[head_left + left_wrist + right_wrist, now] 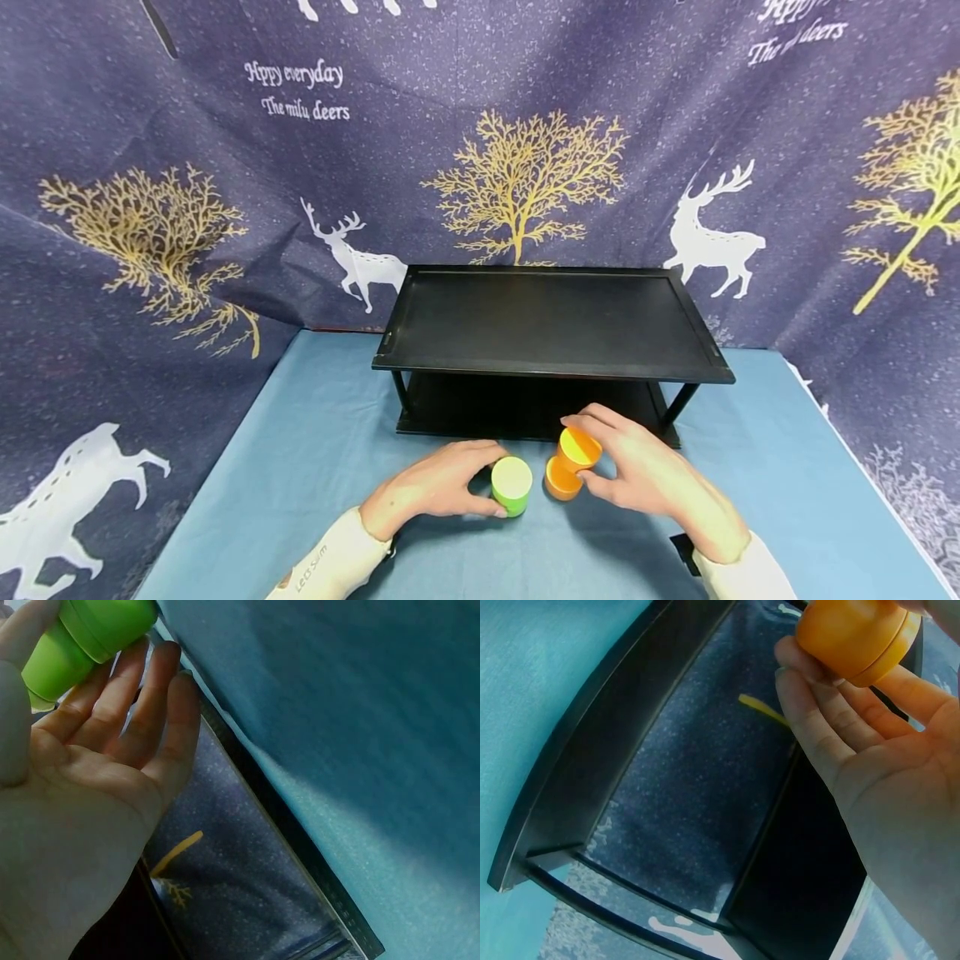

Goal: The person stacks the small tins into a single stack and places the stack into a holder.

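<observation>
My left hand (450,483) grips a green round cup-like piece (512,483), thumb in front and fingers behind. Its top is pale green in the head view, and a seam circles the green body (112,626) in the left wrist view. My right hand (637,467) holds an orange round cup-like piece (580,450) between thumb and fingers, its yellow-orange top facing up. Just below and left of it is a second orange piece (562,483), partly covered by the held one. A ridged rim shows on the orange body (855,637) in the right wrist view.
Beyond both hands stands a black two-level rack (555,325), its lower shelf (487,408) close to the fingertips. It sits on a blue cloth-covered table (315,417). A dark patterned curtain (390,167) hangs behind and along the sides.
</observation>
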### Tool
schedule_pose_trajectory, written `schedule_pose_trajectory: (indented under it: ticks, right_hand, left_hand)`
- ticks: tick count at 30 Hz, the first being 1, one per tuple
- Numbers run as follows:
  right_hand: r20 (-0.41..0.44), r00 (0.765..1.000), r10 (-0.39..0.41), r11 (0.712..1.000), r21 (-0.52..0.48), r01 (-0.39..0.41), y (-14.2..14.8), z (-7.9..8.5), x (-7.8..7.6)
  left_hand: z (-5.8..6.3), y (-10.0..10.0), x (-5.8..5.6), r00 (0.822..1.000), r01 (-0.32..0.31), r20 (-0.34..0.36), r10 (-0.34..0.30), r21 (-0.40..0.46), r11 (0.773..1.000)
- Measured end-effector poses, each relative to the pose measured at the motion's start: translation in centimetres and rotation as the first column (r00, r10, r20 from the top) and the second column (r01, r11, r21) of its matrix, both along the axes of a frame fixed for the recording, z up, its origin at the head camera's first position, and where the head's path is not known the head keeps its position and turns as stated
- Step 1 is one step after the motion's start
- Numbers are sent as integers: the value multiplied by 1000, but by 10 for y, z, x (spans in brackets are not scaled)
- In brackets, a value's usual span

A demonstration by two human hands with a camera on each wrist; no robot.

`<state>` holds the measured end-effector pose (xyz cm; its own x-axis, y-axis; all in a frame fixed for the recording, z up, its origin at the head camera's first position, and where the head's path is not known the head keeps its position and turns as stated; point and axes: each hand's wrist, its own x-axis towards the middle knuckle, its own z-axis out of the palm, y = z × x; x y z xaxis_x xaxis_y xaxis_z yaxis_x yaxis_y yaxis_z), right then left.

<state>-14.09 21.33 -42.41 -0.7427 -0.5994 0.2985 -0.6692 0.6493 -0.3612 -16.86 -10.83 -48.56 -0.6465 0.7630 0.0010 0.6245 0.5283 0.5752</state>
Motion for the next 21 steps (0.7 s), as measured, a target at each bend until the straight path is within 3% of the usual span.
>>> schedule_pose_trajectory:
  ticks: [21]
  right_hand:
    - [50, 999, 12, 1000, 3, -12, -9, 4, 3]
  left_hand:
    - [1, 0, 0, 1000, 1, 7, -1, 2, 1000]
